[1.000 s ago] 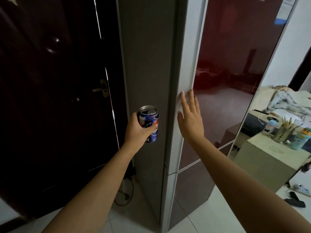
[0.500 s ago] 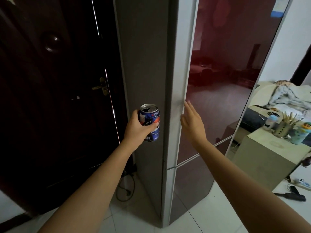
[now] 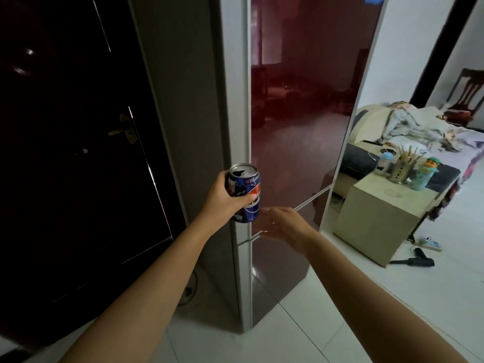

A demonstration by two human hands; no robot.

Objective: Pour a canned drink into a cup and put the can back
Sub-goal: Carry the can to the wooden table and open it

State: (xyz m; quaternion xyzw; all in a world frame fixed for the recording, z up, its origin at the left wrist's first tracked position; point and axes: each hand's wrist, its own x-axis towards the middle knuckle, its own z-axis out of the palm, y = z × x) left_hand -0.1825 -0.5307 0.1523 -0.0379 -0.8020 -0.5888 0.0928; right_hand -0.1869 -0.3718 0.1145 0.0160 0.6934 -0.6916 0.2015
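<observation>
My left hand (image 3: pixel 222 199) grips an opened blue drink can (image 3: pixel 245 197), held upright in front of the left edge of a tall fridge (image 3: pixel 296 127) with glossy dark red doors. My right hand (image 3: pixel 279 224) is blurred, with its fingers loosely extended, just right of and below the can, near the seam between the upper and lower fridge doors. Whether it touches the door I cannot tell. The fridge doors are closed. No cup is in view.
A dark wooden door (image 3: pixel 78 153) with a brass handle stands to the left. A beige box-like stand (image 3: pixel 377 218) at the right carries a small bottle, a holder of sticks and a toy figure. Behind it is a bed. A hair dryer (image 3: pixel 416 262) and power strip lie on the white tile floor.
My right hand has slid down from the upper fridge door edge to near the seam between the doors. The can and my left hand stay at about the same spot by the fridge.
</observation>
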